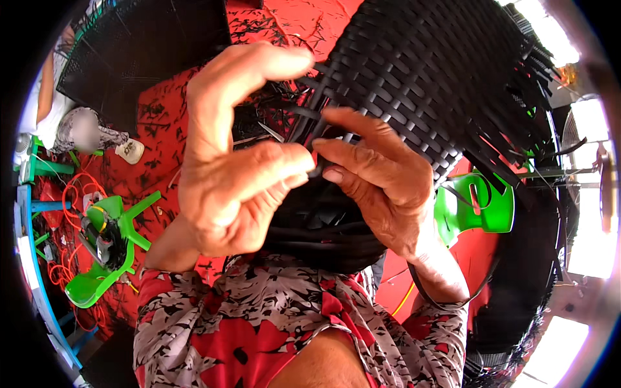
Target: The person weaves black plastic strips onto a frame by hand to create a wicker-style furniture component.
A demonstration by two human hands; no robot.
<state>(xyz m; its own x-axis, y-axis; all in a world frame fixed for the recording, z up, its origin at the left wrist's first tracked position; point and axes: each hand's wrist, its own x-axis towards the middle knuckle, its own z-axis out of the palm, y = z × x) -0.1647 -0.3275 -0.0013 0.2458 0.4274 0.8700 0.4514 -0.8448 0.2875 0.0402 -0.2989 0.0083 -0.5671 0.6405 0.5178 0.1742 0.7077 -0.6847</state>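
In the head view, the black woven panel point(414, 71) lies on the far side of my hands and to the right, loose strip ends point(511, 123) fanning from its right side. My right hand point(391, 168) is at the panel's near left edge, its fingers bent and the index fingertip by a flat black strip point(301, 112); I cannot tell whether it pinches anything. My left hand point(239, 155) stands just left of it, index finger arched well apart from the thumb; whether the lower fingertips grip something, I cannot tell. A pointed metal blade point(270, 132) shows beyond. Black offcuts litter the red floor point(162, 181); green plastic seats point(498, 216) stand left and right.
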